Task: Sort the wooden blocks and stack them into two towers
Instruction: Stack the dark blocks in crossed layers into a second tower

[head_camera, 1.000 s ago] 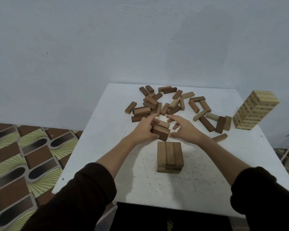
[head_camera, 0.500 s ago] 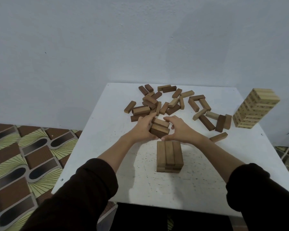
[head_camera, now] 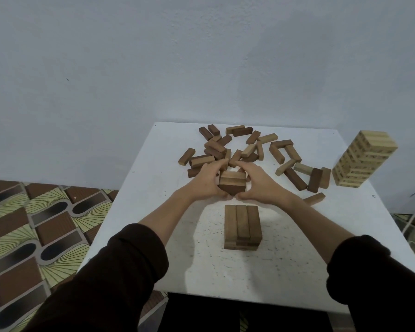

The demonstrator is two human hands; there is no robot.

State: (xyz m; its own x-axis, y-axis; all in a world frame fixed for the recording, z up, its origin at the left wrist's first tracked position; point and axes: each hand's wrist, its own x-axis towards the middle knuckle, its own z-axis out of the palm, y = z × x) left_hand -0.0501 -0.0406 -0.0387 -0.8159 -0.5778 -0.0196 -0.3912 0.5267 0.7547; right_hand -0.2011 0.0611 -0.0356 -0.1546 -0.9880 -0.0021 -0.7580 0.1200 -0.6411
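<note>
A bundle of three brown blocks (head_camera: 232,182) is squeezed between my two hands near the table's middle. My left hand (head_camera: 207,179) grips its left side and my right hand (head_camera: 256,182) grips its right side. Just in front of them stands a short brown tower (head_camera: 242,224), three blocks across on top. Beyond my hands lies a loose heap of brown and light blocks (head_camera: 240,149). At the far right corner stands a tall light-wood tower (head_camera: 363,161).
The white table (head_camera: 153,188) has its left edge over a patterned floor (head_camera: 34,224). More loose blocks (head_camera: 307,176) lie between the heap and the light tower. A pale wall rises right behind the table.
My right hand has closed in on the blocks held by my left hand. Both hands have squared the three blocks into one bundle.
</note>
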